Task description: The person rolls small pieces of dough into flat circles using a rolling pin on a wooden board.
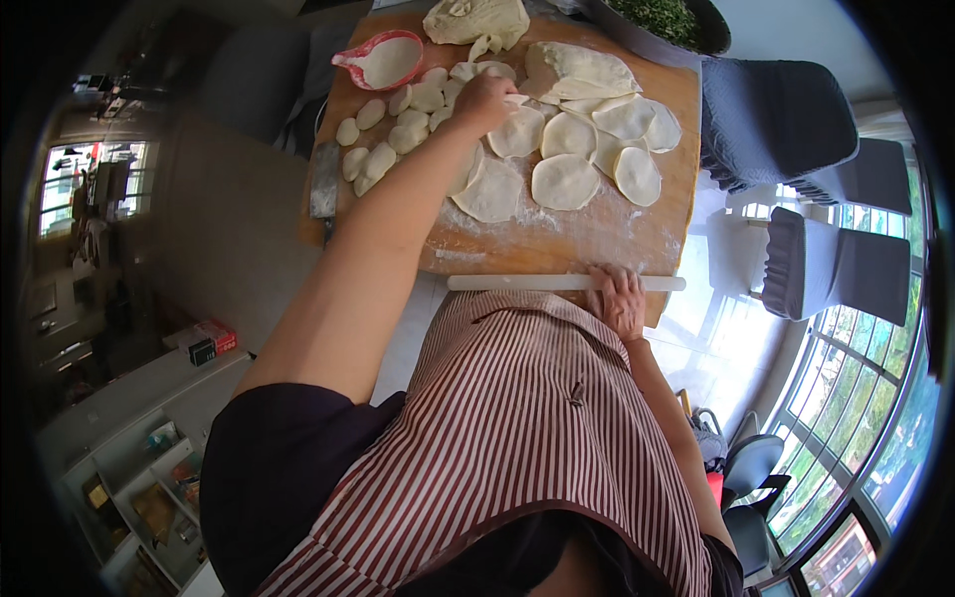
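My left hand (485,103) reaches over the far part of a floured wooden board (477,250), its fingers closed on a small pale piece of dough (516,98). Around it lie small flattened dough pieces (379,158) on the left and thin round dough wrappers (565,181) on the right, some overlapping. At the board's near edge, my right hand (621,298) grips a white rolling pin (522,283) toward its right end. The pin lies crosswise just in front of the striped apron (515,388).
Two large dough lumps (477,21) (578,71) sit at the back. A red-rimmed scoop of flour (389,63) stands back left, and a cleaver (324,179) lies at the left edge. A pot of chopped greens (656,22) is back right. Covered chairs (780,123) stand right.
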A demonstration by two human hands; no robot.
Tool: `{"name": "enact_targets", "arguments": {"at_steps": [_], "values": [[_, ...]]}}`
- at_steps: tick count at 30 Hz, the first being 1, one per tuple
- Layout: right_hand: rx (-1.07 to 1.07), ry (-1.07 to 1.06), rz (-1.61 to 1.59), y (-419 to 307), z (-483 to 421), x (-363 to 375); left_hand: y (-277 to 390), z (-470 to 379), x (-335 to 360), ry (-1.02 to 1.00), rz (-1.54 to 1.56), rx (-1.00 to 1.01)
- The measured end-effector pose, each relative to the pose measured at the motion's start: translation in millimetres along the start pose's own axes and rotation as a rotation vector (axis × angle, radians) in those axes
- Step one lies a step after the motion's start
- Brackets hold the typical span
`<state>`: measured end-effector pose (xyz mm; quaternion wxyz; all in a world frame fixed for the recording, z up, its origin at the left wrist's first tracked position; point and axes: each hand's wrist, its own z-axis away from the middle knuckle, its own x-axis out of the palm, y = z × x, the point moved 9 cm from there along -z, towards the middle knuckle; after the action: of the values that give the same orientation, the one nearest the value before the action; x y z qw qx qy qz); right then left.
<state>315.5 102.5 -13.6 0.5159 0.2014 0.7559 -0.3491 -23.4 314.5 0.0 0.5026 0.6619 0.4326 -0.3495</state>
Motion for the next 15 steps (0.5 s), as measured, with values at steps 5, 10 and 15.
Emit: {"name": "enact_targets", "arguments": {"at_steps": [5, 10, 15], "values": [[0.247, 0.027, 0.011, 25.5, -22.1, -8.3, -27.5, 67.5, 6.1, 0.013, 1.217, -0.762], [0.223, 0.036, 0.049, 12.0, -53.6, 0.5, 61.9, 180.6, 43.5, -0.279, 0.678, -0.445], [0.157, 0.079, 0.069, -4.1, -28.5, -1.2, 141.5, 224.4, 22.3, -0.022, 0.589, -0.210]]}}
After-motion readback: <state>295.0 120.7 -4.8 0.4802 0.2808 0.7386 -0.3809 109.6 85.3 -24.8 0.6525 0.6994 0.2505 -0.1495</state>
